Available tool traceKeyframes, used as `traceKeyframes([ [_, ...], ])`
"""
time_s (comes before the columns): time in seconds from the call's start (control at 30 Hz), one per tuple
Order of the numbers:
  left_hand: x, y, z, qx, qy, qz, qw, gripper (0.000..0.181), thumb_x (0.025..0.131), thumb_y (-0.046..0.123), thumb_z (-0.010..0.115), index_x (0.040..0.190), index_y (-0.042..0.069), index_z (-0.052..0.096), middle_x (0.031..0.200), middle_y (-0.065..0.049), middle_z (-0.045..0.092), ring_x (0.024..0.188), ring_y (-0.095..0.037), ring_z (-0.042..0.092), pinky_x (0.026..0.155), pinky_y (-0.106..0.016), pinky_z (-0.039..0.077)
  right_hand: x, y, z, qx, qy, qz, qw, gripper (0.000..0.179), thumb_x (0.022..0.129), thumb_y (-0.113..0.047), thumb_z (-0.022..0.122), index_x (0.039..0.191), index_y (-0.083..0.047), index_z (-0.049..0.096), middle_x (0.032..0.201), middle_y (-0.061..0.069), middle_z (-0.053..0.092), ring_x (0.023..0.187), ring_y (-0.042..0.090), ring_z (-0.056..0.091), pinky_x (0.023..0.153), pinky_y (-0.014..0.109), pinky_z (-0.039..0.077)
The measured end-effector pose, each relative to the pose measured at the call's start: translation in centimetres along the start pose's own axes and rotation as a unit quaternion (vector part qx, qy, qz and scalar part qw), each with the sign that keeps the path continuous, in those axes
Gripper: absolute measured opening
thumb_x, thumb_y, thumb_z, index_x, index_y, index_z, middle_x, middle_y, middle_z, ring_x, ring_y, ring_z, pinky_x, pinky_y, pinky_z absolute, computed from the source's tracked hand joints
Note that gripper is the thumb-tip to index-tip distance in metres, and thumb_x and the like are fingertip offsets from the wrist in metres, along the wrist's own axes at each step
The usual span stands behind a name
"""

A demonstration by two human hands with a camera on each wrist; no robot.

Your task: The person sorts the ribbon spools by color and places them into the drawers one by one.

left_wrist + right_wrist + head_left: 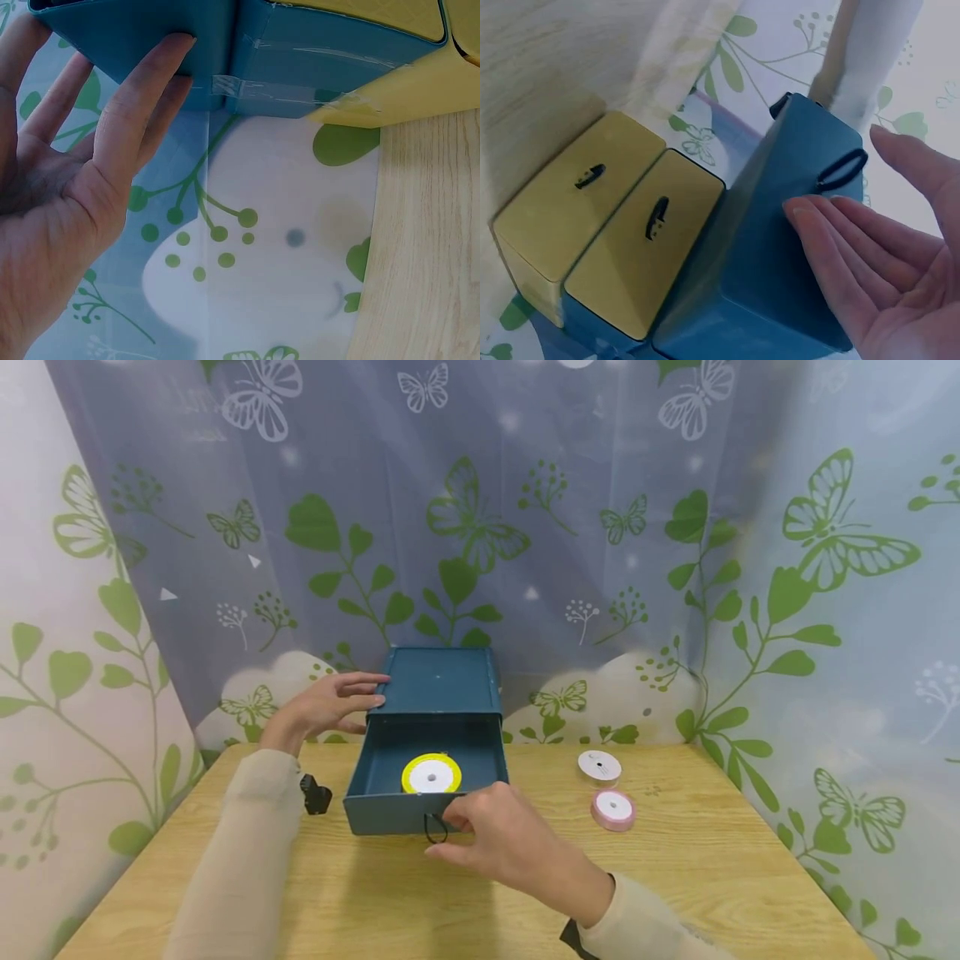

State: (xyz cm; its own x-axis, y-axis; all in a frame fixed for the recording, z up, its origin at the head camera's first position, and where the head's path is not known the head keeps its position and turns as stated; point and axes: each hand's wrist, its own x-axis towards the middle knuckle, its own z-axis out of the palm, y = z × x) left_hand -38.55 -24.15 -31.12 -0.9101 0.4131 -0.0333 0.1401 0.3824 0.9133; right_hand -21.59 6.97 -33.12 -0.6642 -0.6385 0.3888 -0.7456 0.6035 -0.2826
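Note:
A blue drawer cabinet (442, 681) stands against the patterned cloth, its top drawer (375, 816) pulled out. Inside that drawer lies a ribbon spool (432, 773) with a yellow rim and white face. My left hand (326, 706) rests its extended fingers against the cabinet's left side. On the drawer's front hangs a black loop pull (843, 169). Beside the loop, my right hand (510, 839) has its fingertips against the drawer front, fingers fairly straight and thumb apart in the right wrist view. It does not grip the loop.
To the right, a white spool (599, 766) and a pink-rimmed spool (613, 810) lie on the wooden table (697, 860). A small black object (316, 795) sits left of the drawer. Below the pulled-out drawer are yellow drawer fronts (649, 251) with black loops.

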Motion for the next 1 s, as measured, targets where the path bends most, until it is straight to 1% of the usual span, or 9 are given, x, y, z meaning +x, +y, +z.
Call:
traceKeyframes([
  [0.1,0.0,0.0,0.0,-0.003,-0.001,-0.001,1.0,0.066,0.103,0.032,0.066,0.161,0.016,0.038,0.171,-0.02,0.02,0.154,-0.044,0.031,0.108,-0.054,0.055,-0.1,0.0,0.5,-0.004,0.007,0.015,0.9999,0.027,0.084,-0.037,0.087,0.081,-0.011,0.081,0.077,0.0,0.08,0.065,0.006,0.072,0.063,0.012,0.054],
  [0.17,0.0,0.0,0.0,-0.002,-0.002,0.0,1.0,0.066,0.103,0.032,0.066,0.161,0.016,0.038,0.171,-0.02,0.02,0.154,-0.044,0.031,0.107,-0.054,0.055,-0.2,0.1,0.7,-0.005,0.011,0.022,0.9997,0.027,0.085,-0.037,0.086,0.084,-0.011,0.082,0.082,0.002,0.081,0.071,0.009,0.076,0.066,0.014,0.057],
  [0.23,0.1,0.0,0.0,-0.003,-0.003,0.001,1.0,0.066,0.103,0.031,0.066,0.161,0.016,0.038,0.171,-0.02,0.02,0.154,-0.044,0.031,0.107,-0.054,0.055,-0.3,0.1,0.9,-0.001,0.013,0.028,0.9995,0.026,0.086,-0.036,0.085,0.085,-0.011,0.082,0.084,0.002,0.081,0.074,0.01,0.077,0.067,0.015,0.059],
  [0.33,0.0,0.0,0.0,-0.004,-0.004,0.001,1.0,0.066,0.103,0.031,0.066,0.161,0.016,0.038,0.171,-0.02,0.02,0.154,-0.044,0.031,0.107,-0.054,0.055,-0.3,0.2,1.2,0.004,0.017,0.033,0.9993,0.024,0.086,-0.034,0.085,0.085,-0.011,0.081,0.084,0.001,0.081,0.075,0.008,0.076,0.067,0.014,0.058],
  [0.53,0.0,0.0,0.0,-0.009,-0.005,-0.001,1.0,0.066,0.103,0.031,0.066,0.161,0.015,0.037,0.171,-0.02,0.02,0.154,-0.044,0.031,0.107,-0.053,0.055,-0.4,0.3,1.6,0.056,0.022,0.047,0.997,0.018,0.086,-0.022,0.085,0.09,-0.005,0.08,0.084,0.004,0.081,0.073,0.006,0.074,0.067,0.009,0.055],
  [0.7,0.0,0.0,0.0,-0.005,-0.005,-0.001,1.0,0.066,0.103,0.031,0.066,0.161,0.015,0.038,0.171,-0.02,0.02,0.154,-0.044,0.031,0.107,-0.053,0.056,-0.4,0.4,1.9,0.096,0.023,0.056,0.9935,0.012,0.087,-0.014,0.082,0.091,-0.004,0.079,0.083,0.004,0.08,0.074,0.006,0.074,0.068,0.01,0.056],
  [1.0,0.0,0.0,0.0,0.0,0.0,0.0,1.0,0.067,0.103,0.032,0.066,0.161,0.015,0.038,0.171,-0.02,0.021,0.153,-0.044,0.032,0.107,-0.053,0.056,-0.4,0.8,2.0,0.113,0.031,0.047,0.992,0.006,0.086,-0.009,0.079,0.091,-0.004,0.078,0.082,0.003,0.079,0.074,0.004,0.074,0.07,0.011,0.057],
])
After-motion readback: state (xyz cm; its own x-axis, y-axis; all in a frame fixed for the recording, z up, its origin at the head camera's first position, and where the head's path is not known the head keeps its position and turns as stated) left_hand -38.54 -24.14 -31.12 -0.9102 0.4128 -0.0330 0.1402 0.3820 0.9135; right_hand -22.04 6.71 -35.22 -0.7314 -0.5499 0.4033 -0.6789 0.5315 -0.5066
